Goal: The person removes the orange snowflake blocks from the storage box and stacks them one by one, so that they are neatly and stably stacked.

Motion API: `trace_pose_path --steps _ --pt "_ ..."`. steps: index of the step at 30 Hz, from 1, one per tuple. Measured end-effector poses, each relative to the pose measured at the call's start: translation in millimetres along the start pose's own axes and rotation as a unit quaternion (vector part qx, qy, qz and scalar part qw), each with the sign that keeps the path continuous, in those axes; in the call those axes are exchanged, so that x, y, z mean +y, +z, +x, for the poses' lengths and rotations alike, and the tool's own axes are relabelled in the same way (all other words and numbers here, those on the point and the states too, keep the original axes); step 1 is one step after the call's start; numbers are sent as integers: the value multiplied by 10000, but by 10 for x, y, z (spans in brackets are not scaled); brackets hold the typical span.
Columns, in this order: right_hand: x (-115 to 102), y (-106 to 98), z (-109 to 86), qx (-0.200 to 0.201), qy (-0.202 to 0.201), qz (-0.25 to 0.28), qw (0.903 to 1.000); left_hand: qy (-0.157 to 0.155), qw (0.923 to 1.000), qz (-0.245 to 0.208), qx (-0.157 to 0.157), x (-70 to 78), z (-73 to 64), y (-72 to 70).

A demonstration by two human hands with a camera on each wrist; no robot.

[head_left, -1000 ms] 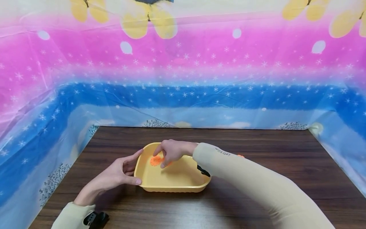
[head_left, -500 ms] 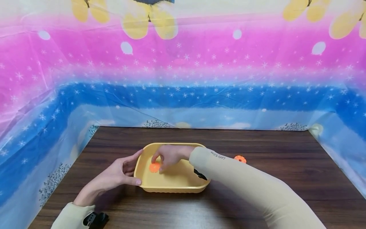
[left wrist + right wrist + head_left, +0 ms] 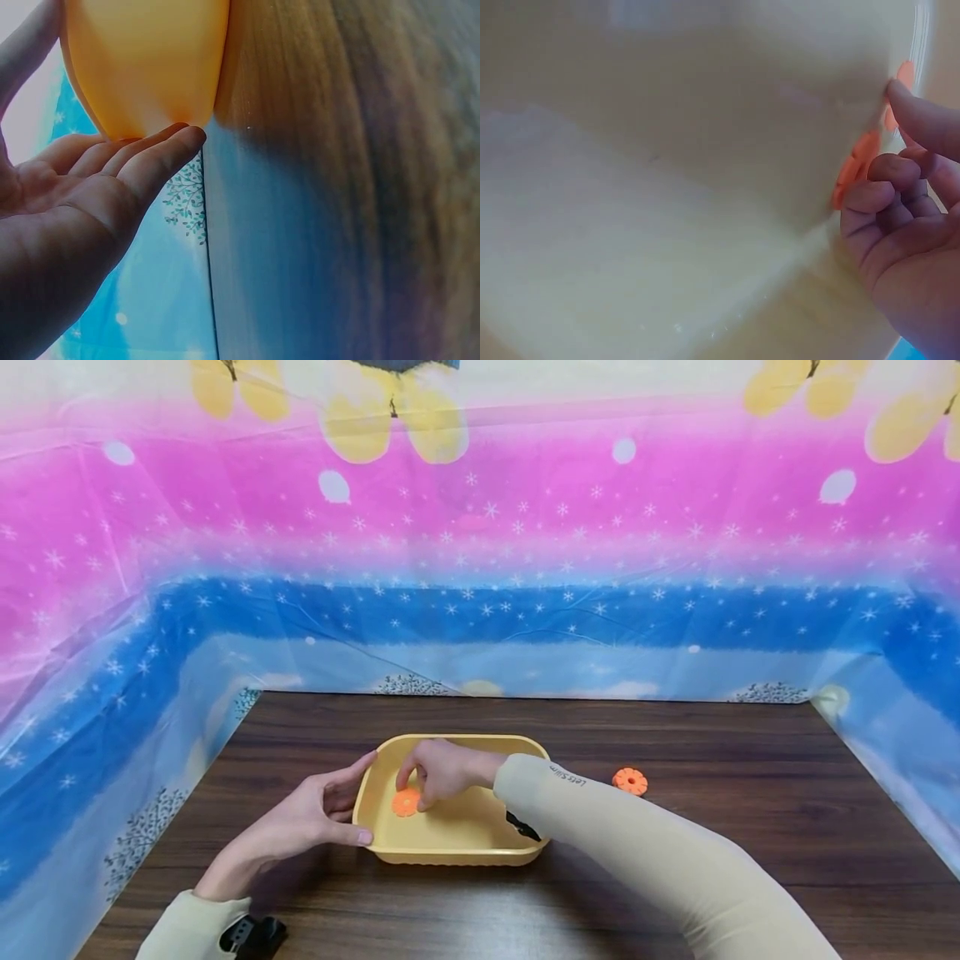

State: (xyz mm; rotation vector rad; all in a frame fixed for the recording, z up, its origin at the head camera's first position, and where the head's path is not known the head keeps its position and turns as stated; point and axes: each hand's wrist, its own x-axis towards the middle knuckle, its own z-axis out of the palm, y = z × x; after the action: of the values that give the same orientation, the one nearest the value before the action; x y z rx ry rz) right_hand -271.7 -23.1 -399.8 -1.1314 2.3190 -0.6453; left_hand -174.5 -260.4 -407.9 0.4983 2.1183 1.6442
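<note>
A yellow plastic basin (image 3: 480,837) sits on the wooden table. My left hand (image 3: 311,810) spans its left end, thumb at the near corner and fairly straight fingers resting against the outer wall, as the left wrist view also shows. Inside the basin, my right hand (image 3: 442,772) pinches a flat orange notched disc (image 3: 406,803) between thumb and index finger, low over the bottom. In the right wrist view, an orange piece (image 3: 859,166) shows by the curled fingers, and more orange shows beyond the upper fingertip.
Another orange notched disc (image 3: 630,782) lies on the table (image 3: 735,793) right of the basin, just beyond the right sleeve (image 3: 637,827). A patterned cloth (image 3: 480,610) hangs around the table's back and sides.
My right hand has moved slightly lower in the basin, and the disc at its fingertips has shifted towards me. The right forearm has dropped, uncovering the disc on the table. My left hand stays put.
</note>
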Motion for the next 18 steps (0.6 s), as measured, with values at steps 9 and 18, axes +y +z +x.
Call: trace_pose_path --steps 9,18 --pt "-3 37 -6 97 -169 198 9996 79 10000 40 -21 -17 1 -4" --pt "5 21 -14 29 -195 196 9996 38 9999 139 31 -10 -2 -1"
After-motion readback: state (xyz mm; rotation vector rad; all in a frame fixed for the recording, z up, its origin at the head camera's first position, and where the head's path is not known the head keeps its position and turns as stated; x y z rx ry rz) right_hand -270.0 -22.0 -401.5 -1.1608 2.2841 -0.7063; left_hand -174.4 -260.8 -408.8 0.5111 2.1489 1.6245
